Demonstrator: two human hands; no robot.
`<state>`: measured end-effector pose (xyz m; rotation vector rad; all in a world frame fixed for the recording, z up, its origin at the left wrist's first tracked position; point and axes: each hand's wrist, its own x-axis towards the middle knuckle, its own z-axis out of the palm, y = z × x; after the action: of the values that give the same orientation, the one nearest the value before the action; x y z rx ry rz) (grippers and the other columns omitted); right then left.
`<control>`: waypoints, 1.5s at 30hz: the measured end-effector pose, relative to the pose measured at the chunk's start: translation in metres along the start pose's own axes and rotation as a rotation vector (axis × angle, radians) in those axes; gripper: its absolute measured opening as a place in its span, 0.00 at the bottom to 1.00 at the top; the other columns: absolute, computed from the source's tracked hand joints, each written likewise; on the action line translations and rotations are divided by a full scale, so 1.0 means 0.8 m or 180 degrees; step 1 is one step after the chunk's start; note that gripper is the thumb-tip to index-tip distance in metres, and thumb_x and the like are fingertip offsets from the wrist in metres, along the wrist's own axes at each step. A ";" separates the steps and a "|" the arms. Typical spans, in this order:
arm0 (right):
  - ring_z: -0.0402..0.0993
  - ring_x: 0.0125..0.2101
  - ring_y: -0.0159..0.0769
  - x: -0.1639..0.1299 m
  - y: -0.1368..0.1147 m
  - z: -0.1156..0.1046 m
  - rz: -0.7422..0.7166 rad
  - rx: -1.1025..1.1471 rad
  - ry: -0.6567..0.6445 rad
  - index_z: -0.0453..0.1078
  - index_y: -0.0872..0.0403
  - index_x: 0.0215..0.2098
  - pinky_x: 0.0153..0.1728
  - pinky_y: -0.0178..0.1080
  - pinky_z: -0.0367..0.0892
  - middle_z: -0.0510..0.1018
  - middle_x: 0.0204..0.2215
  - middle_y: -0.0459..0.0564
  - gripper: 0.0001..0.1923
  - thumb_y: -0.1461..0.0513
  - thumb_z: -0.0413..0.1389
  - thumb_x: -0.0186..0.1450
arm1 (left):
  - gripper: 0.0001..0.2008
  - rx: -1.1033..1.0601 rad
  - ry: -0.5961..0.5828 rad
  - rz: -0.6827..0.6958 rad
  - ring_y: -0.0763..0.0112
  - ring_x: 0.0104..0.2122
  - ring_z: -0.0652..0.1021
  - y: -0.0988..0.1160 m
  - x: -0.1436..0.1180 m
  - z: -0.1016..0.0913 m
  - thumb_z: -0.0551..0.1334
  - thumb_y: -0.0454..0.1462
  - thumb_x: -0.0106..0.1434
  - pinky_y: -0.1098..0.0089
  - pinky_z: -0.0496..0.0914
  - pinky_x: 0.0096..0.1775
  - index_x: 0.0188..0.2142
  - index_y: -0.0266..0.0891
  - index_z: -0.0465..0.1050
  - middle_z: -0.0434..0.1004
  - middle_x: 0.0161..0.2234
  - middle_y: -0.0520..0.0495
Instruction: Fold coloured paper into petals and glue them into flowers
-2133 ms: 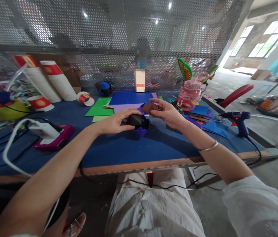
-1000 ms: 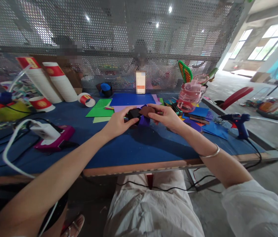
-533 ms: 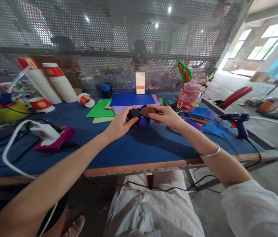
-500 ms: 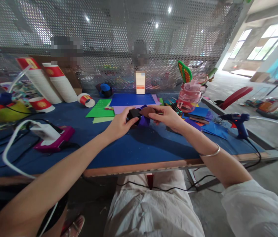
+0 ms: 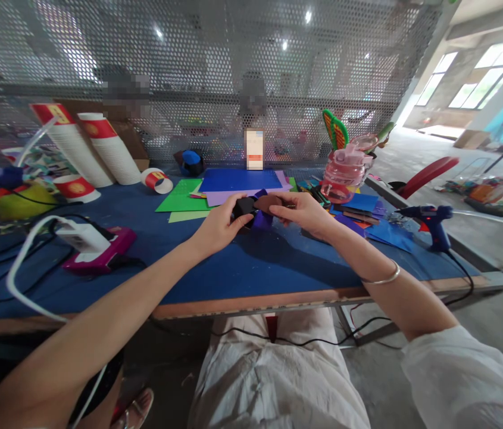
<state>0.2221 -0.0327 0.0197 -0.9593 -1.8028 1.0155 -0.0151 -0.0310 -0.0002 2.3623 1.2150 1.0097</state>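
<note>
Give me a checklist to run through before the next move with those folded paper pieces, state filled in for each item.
1. Left hand grips the black piece: ok.
2. Right hand grips the brown piece: ok.
3. Brown piece overlaps the black piece's edge: ok; whether it is seated, cannot tell.
4. Purple piece sits below both, between the hands: ok; which hand carries it, cannot tell.
5. Glue gun stands apart at the table's right side, away from the hands: ok.
6. Pink bottle stands upright behind the right hand, not touching it: ok.
</note>
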 end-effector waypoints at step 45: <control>0.77 0.57 0.46 -0.005 0.013 0.012 -0.0409 -0.1503 0.0061 0.65 0.55 0.69 0.59 0.46 0.68 0.78 0.59 0.57 0.30 0.53 0.55 0.72 | 0.25 -0.0648 -0.0232 -0.0284 0.50 0.50 0.79 -0.001 -0.003 0.005 0.54 0.46 0.71 0.52 0.80 0.46 0.64 0.40 0.57 0.76 0.53 0.36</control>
<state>0.2168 -0.0352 0.0063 -1.1058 -2.1050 0.5043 -0.0133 -0.0324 -0.0047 2.1508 1.1235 0.9612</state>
